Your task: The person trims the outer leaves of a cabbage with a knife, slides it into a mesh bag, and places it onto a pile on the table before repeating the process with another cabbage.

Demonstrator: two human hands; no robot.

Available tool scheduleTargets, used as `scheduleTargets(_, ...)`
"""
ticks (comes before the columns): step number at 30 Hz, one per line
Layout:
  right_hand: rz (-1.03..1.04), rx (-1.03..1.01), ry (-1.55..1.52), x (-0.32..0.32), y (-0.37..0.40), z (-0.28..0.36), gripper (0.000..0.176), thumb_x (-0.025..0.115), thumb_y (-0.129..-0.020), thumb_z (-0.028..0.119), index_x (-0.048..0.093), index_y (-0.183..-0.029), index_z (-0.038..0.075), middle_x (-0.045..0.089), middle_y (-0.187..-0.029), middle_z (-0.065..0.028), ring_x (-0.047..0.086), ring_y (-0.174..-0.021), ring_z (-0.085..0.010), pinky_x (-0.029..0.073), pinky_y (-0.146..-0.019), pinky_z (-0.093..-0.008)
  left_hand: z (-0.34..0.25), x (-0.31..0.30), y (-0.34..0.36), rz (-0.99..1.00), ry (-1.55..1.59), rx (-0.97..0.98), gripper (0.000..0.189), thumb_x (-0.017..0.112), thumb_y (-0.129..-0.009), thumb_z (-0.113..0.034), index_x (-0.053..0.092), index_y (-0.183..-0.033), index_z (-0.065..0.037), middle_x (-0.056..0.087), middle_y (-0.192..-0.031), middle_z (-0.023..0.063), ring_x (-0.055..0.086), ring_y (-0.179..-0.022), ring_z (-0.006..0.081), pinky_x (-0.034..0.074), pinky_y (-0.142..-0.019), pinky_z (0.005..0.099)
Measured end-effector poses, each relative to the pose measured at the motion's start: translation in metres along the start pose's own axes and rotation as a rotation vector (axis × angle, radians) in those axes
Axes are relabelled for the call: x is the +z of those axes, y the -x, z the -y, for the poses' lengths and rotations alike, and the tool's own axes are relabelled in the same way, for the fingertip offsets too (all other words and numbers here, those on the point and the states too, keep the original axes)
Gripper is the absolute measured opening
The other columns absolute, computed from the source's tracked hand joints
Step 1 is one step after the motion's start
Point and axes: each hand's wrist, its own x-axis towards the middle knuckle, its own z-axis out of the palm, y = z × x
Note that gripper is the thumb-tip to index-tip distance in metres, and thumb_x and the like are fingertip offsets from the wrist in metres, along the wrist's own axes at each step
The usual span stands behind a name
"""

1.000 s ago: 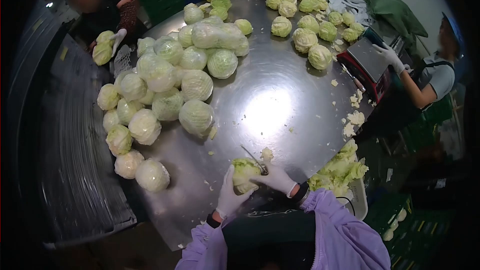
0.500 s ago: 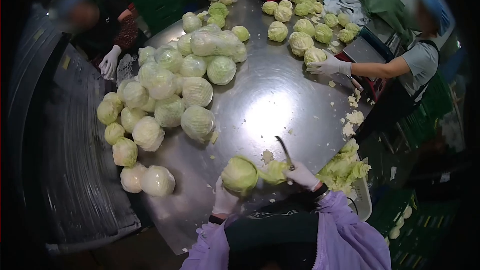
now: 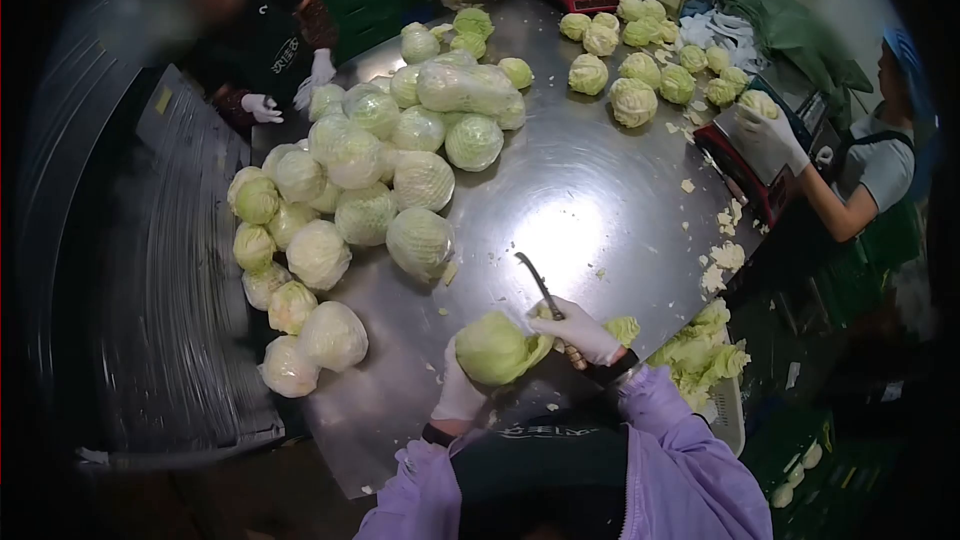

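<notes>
My gloved left hand (image 3: 459,390) cups a pale green cabbage (image 3: 490,348) from the left and below, low over the near part of the metal table. My gloved right hand (image 3: 584,333) is closed around the handle of a curved knife (image 3: 541,283), its blade pointing up and away to the left. The fingers of that hand are at the cabbage's right side, where an outer leaf (image 3: 536,350) flares out; whether they pinch the leaf is hard to see. Just beyond my right wrist is a loose leaf piece (image 3: 622,328).
Wrapped cabbages (image 3: 421,243) crowd the left of the steel table (image 3: 500,210). Unwrapped cabbages (image 3: 633,102) stand at the far right. A white basket (image 3: 733,418) of leaves (image 3: 700,355) is by my right elbow. At right, a co-worker's gloved hand (image 3: 765,128) holds a cabbage over a scale.
My right hand has moved left to the cabbage; the leaf it held now shows to its right. The right-hand co-worker has brought a cabbage over to the scale. The view has shifted slightly.
</notes>
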Motion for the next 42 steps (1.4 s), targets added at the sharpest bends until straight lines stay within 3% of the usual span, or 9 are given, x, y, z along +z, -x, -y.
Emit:
scheduleTargets(7, -0.333, -0.079, 0.135, -0.046, 0.099, -0.031, 0.034, 0.077, -0.076, 0.021, 0.06, -0.1, 0.003, 0.056, -0.083, 0.0017, 0.054, -0.075, -0.0095, 0.045, -0.067, -0.0237, 0.018, -0.035, -0.019, -0.211, 0.437, -0.05, 0.064, 0.036, -0.092, -0.061, 0.039, -0.139, -0.019, 0.043, -0.14, 0.0108, 0.047, -0.125, 0.0309, 0.043, -0.098, 0.0493)
scheduleTargets(11, -0.742, -0.22, 1.074, -0.091, 0.125, -0.063, 0.05, 0.076, -0.074, 0.015, 0.059, -0.119, 0.001, 0.067, -0.102, -0.0101, 0.063, -0.07, -0.0166, 0.05, -0.059, -0.0309, 0.004, -0.005, -0.026, -0.329, 0.432, -0.009, 0.066, 0.038, -0.091, -0.062, 0.038, -0.14, -0.017, 0.041, -0.142, 0.0109, 0.043, -0.128, 0.0323, 0.043, -0.097, 0.0494)
scheduleTargets(18, -0.206, -0.022, -0.876, -0.017, 0.015, -0.088, 0.063, 0.046, -0.094, 0.054, 0.037, -0.136, 0.009, 0.057, -0.084, -0.0056, 0.044, -0.043, -0.0088, 0.035, -0.037, -0.0173, -0.034, 0.034, 0.005, 0.089, -0.424, -0.094, 0.057, 0.052, -0.095, -0.038, 0.035, -0.141, -0.009, 0.045, -0.135, 0.0078, 0.049, -0.121, 0.0209, 0.039, -0.102, 0.0355)
scheduleTargets(23, -0.126, -0.119, -1.051, -0.032, -0.011, -0.028, 0.064, 0.045, -0.092, 0.058, 0.043, -0.13, 0.007, 0.059, -0.087, -0.0081, 0.043, -0.044, -0.004, 0.038, -0.036, -0.015, -0.169, -0.051, 0.057, -0.289, -0.873, 0.324, 0.042, 0.057, -0.094, -0.023, 0.049, -0.129, -0.002, 0.056, -0.123, 0.0067, 0.054, -0.112, 0.016, 0.04, -0.098, 0.0262)
scheduleTargets(27, -0.613, -0.355, -0.985, -0.11, -0.053, -0.016, 0.052, 0.05, -0.093, 0.052, 0.05, -0.124, 0.01, 0.064, -0.098, -0.009, 0.048, -0.05, -0.0037, 0.042, -0.04, -0.0145, -0.282, -0.141, 0.071, -0.746, -0.802, 0.743, 0.054, 0.07, -0.085, -0.021, 0.048, -0.128, 0.004, 0.056, -0.123, 0.0147, 0.055, -0.111, 0.0198, 0.043, -0.096, 0.0312)
scheduleTargets(29, -0.584, -0.332, -0.951, -0.126, -0.052, -0.002, 0.045, 0.05, -0.092, 0.055, 0.059, -0.103, 0.012, 0.057, -0.063, 0.0056, 0.043, -0.04, -0.0026, 0.054, -0.053, -0.025, -0.325, -0.157, 0.066, -1.001, -1.029, 0.957, 0.068, 0.076, -0.078, -0.026, 0.045, -0.13, 0.006, 0.053, -0.127, 0.0198, 0.053, -0.116, 0.0262, 0.042, -0.099, 0.034)
scheduleTargets(34, -0.553, -0.184, -0.622, -0.105, -0.051, -0.015, 0.066, 0.054, -0.088, 0.054, 0.037, -0.138, 0.014, 0.05, -0.12, -0.0126, 0.054, -0.094, -0.0327, 0.051, -0.078, -0.0646, -0.409, -0.159, 0.004, -1.056, -1.587, 0.955, 0.091, 0.083, -0.066, -0.035, 0.04, -0.133, 0.008, 0.047, -0.131, 0.0255, 0.046, -0.123, 0.0356, 0.038, -0.103, 0.0383)
scheduleTargets(36, -0.619, -0.081, -0.603, -0.017, -0.027, 0.042, 0.046, 0.057, -0.093, 0.036, 0.048, -0.123, 0.002, 0.058, -0.083, -0.0045, 0.06, -0.064, -0.0137, 0.056, -0.066, -0.0333, -0.423, -0.157, -0.033, -0.953, -1.631, 0.803, 0.105, 0.086, -0.058, -0.038, 0.033, -0.14, 0.002, 0.039, -0.138, 0.0264, 0.042, -0.125, 0.0395, 0.036, -0.104, 0.0414)
scheduleTargets(42, -0.531, 0.19, -0.621, -0.005, -0.019, 0.006, 0.026, 0.056, -0.093, 0.031, 0.057, -0.098, 0.006, 0.061, -0.074, -0.0072, 0.047, -0.042, -0.0105, 0.041, -0.039, -0.0224, -0.418, -0.175, -0.099, -1.073, -1.713, 0.757, 0.107, 0.086, -0.055, -0.035, 0.03, -0.143, -0.012, 0.031, -0.142, 0.0224, 0.042, -0.122, 0.0426, 0.037, -0.103, 0.0436)
